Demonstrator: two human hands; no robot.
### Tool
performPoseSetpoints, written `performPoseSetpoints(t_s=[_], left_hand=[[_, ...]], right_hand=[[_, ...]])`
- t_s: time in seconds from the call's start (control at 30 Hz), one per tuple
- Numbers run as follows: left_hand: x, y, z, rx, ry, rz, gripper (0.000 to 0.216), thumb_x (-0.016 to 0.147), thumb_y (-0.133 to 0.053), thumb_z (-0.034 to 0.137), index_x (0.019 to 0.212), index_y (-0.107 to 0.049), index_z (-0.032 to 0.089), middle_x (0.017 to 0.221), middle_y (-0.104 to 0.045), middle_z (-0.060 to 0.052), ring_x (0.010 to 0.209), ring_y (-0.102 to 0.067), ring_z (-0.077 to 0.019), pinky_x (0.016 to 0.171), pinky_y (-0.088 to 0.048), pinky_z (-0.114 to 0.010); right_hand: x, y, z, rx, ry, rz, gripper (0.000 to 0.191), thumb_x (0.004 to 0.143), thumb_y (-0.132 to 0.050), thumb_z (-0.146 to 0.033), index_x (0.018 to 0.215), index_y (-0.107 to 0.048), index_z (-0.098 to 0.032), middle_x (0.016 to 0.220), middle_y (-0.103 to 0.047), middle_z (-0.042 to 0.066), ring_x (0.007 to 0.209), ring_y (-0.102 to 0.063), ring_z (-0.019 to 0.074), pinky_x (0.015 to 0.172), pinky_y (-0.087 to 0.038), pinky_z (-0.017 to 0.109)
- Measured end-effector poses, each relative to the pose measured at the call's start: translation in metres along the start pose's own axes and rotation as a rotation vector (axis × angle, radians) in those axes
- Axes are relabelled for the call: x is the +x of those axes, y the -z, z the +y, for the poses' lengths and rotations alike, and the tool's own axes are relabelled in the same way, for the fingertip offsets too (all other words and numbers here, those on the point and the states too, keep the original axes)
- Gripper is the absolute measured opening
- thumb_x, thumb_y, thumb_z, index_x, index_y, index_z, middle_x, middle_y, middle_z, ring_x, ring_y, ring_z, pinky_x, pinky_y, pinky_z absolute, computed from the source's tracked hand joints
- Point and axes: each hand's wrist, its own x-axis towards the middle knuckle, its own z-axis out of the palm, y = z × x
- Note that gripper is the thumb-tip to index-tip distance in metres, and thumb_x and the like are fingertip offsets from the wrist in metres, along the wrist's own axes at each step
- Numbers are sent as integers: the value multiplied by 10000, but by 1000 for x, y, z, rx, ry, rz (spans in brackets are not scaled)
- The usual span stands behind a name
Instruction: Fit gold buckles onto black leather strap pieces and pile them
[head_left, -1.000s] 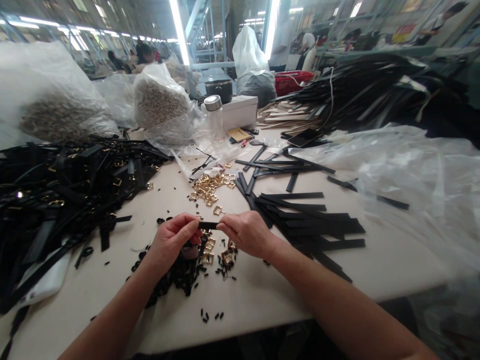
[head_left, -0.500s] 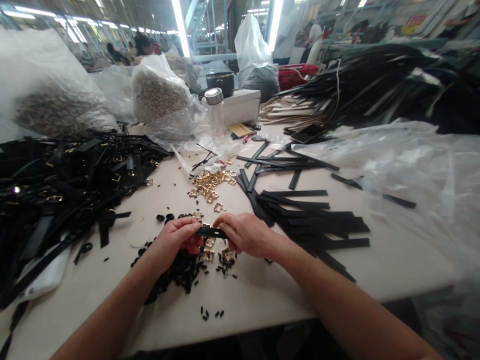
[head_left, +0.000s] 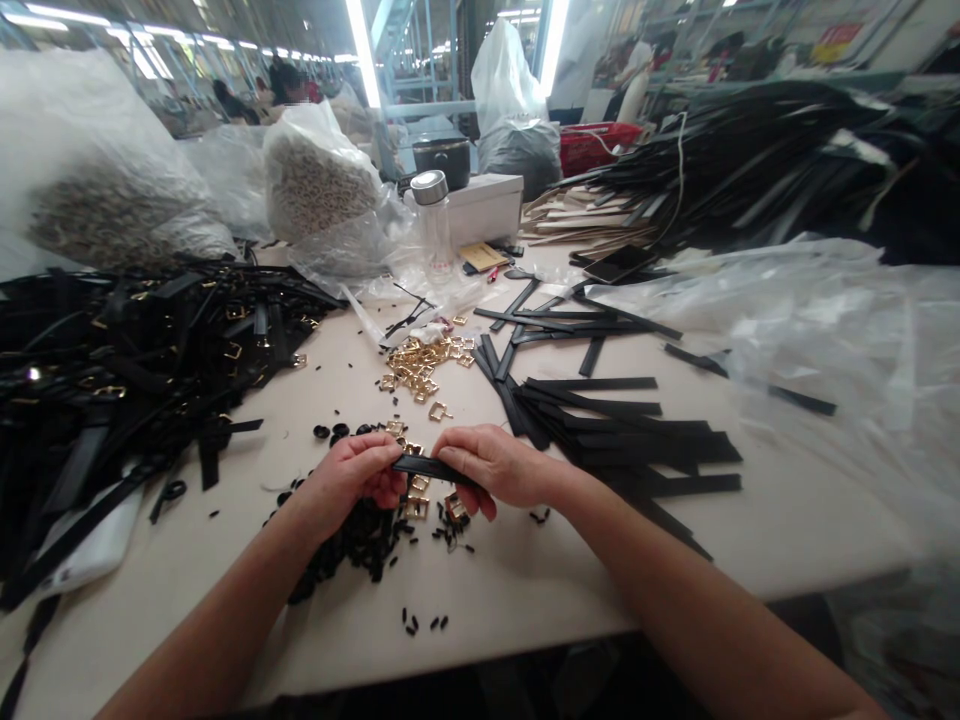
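A narrow black strap [head_left: 422,466] spans the gap between my two hands above the table. My left hand [head_left: 360,474] pinches its left end between thumb and fingers. My right hand [head_left: 499,468] is closed over the other end, which its fingers hide. Beneath and beside the hands lie gold buckles [head_left: 418,508], a heap of small black loops [head_left: 352,550] and several tiny black pieces [head_left: 450,540]. A larger pile of gold buckles [head_left: 420,365] sits just beyond. To the right, black straps [head_left: 637,435] are fanned out on the table.
At the left is a big heap of black straps with buckles [head_left: 150,350]. Full plastic bags [head_left: 319,170], a clear bottle [head_left: 433,225] and a white box [head_left: 484,208] stand at the back. Crumpled plastic sheeting [head_left: 840,330] covers the right side, before a dark strip pile [head_left: 765,170].
My right hand has shifted slightly right along the strap, its lower fingers now more spread. The slot seen in the strap earlier no longer shows. My left hand has stayed put.
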Motion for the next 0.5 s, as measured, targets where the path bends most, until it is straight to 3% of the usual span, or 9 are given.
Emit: performPoseSetpoints(t_s=[0.5], left_hand=[[0,1,0,12,26,-22,287,758,-718,400,699,-607,142,586,-656,-12,462,-577,-94,460,-483,-184]], right_hand=[[3,1,6,104,-40,-43,196,1009,-374,-256,894,-513,-177,485,-566,-82,328,-494,60,345,-378,132]])
